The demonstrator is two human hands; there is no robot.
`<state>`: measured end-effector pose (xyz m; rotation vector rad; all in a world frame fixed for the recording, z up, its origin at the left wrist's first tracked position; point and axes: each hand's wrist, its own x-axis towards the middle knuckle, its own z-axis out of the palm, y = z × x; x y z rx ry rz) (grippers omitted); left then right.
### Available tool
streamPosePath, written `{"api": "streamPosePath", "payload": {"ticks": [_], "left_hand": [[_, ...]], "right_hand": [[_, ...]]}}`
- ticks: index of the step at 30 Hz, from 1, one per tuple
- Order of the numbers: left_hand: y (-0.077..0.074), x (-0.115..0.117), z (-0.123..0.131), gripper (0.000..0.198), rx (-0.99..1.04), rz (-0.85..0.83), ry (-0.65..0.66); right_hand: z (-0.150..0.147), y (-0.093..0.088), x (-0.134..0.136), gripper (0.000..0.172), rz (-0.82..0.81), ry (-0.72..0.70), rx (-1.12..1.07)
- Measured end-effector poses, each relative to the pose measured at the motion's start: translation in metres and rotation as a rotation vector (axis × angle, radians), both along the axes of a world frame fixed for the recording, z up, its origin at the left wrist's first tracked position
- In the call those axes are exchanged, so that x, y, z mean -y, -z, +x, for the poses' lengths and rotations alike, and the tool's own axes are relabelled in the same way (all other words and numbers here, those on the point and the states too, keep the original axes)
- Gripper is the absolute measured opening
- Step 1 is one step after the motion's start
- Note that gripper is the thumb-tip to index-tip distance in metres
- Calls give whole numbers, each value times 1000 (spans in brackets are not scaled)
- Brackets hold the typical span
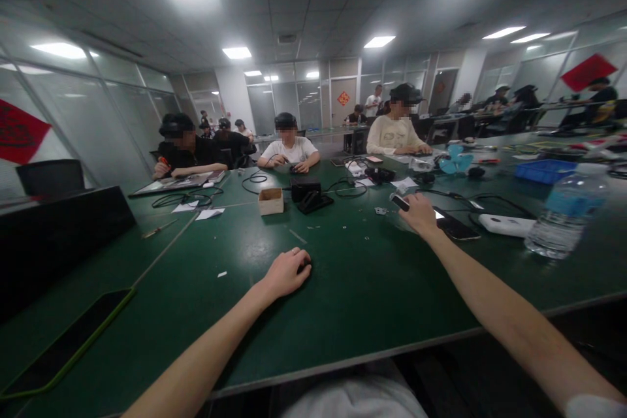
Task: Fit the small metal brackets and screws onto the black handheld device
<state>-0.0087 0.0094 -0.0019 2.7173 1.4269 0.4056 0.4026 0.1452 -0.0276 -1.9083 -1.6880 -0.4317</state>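
My left hand [288,272] rests on the green table [353,300], its fingers curled round a small black object [304,265] that is mostly hidden. Farther forward on the right, my right hand [420,214] grips a small dark object [400,203] that sticks out to the left past its fingertips. Something clear, like thin plastic, shows beneath that hand. Just right of it lies a dark phone [458,228]. A small cardboard box [271,202] and a black device [308,196] stand beyond my left hand.
A water bottle [563,215], a white device [507,225] and a blue tray [546,171] are on the right. At the left are a green-edged phone [68,343] and a black panel [63,241]. Cables and paper scraps lie farther back, where several people sit.
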Motion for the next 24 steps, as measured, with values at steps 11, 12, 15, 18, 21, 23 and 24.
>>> {"api": "streamPosePath", "payload": {"ticks": [11,12,15,18,21,23,24], "left_hand": [[-3,1,0,20,-3,-22,-5],[-3,1,0,20,-4,-23,-6],[-3,1,-1,19,-5,-15,-4],[-2,1,-2,19,0,-9,4],[-2,1,-2,19,1,-6,9],[-2,1,-1,19,-4,-8,4],[-2,1,-1,19,-7,-10,-2]], "right_hand": [[14,-2,-2,38,-270,-226,-135],[14,-4,-2,37,-275,-223,-144],[13,-7,1,34,-272,-202,-156],[14,-10,3,34,-261,-200,-145],[15,-13,2,37,-267,-170,-174],[16,-14,0,39,-272,-143,-201],[16,-14,-1,40,-272,-135,-208]]}}
